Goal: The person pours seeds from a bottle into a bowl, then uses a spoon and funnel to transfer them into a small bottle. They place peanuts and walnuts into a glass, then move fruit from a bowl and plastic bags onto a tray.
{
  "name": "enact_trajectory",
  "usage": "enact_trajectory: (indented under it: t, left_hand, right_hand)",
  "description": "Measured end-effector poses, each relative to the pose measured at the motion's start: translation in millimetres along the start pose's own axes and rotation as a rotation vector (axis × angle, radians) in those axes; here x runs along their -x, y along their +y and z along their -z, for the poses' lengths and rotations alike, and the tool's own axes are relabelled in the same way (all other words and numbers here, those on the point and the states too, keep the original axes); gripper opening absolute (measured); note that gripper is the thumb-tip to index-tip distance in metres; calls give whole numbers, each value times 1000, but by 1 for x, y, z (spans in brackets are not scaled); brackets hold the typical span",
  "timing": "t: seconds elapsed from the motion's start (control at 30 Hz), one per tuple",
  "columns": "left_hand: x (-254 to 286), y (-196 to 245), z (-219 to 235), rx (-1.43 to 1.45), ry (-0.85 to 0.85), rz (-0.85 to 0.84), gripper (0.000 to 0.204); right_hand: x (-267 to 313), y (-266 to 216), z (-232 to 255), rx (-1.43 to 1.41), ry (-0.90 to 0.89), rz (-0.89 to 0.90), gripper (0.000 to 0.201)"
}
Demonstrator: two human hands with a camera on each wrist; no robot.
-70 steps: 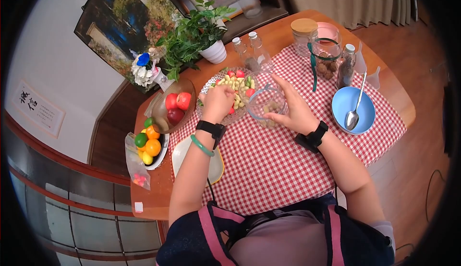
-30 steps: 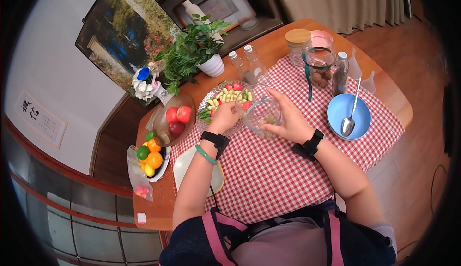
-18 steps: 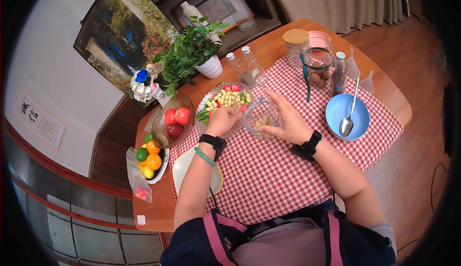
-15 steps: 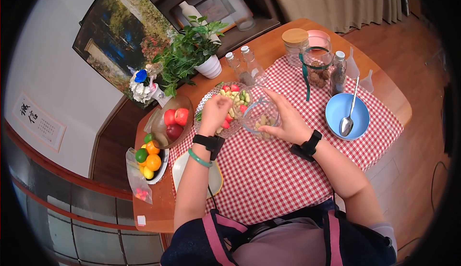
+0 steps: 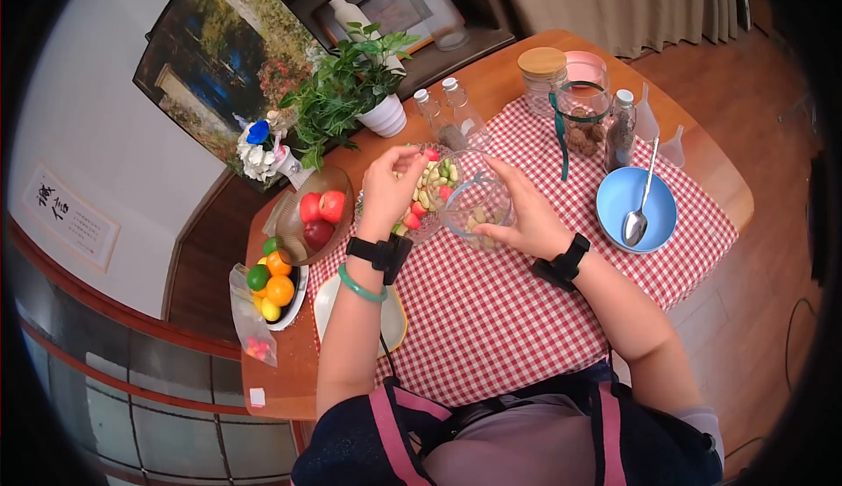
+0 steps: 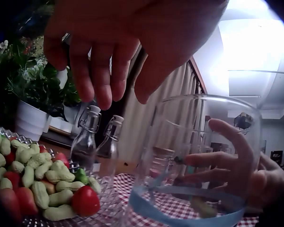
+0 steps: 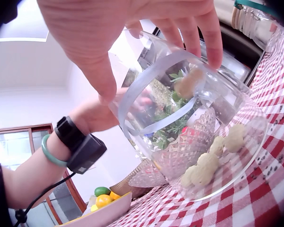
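A clear glass jar (image 5: 481, 216) with a pale blue ribbon tilts in my right hand (image 5: 531, 214), whose thumb and fingers grip its sides. Several peanuts (image 7: 206, 165) lie inside, and a blurred peanut-like shape (image 7: 188, 85) shows higher up through the glass. My left hand (image 5: 391, 189) hovers over the cut-glass bowl (image 5: 430, 233), to the left of the jar. Its loosely bent fingers (image 6: 102, 85) hold nothing in the left wrist view. Peanuts (image 6: 40, 191) and small red fruits (image 6: 86, 201) fill the bowl, which the left hand partly hides.
A blue bowl (image 5: 609, 227) with a spoon (image 5: 637, 223) stands at the right. Behind are a ribboned jar of walnut-like nuts (image 5: 581, 135), a dark-filled bottle (image 5: 620, 139) and two clear bottles. A brown fruit bowl (image 5: 289, 239) and a citrus plate (image 5: 298, 297) stand left.
My left hand has moved away from the jar, left and back over the cut-glass bowl, and its fingers have loosened. The right hand keeps holding the jar in nearly the same place.
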State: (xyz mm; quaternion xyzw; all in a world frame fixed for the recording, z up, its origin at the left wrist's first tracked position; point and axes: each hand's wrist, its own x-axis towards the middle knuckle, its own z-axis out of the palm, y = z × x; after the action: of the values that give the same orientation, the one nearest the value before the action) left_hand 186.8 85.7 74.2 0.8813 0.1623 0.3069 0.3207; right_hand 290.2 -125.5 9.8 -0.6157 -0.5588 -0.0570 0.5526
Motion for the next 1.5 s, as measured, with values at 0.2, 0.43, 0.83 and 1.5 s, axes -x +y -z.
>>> enact_trajectory:
  t: [0.2, 0.43, 0.83, 1.5]
  left_hand:
    - [19, -52, -18, -614, -237, 196, 28]
    - [24, -60, -39, -886, -226, 112, 28]
    - [19, -52, -23, -653, -193, 178, 18]
    - [20, -56, 16, -448, -150, 136, 25]
  right_hand:
    - [0, -3, 1, -12, -9, -22, 90]
    - [0, -2, 1, -15, -30, -44, 92]
    - [0, -1, 1, -1, -6, -15, 90]
    - [1, -2, 1, 3, -9, -22, 90]
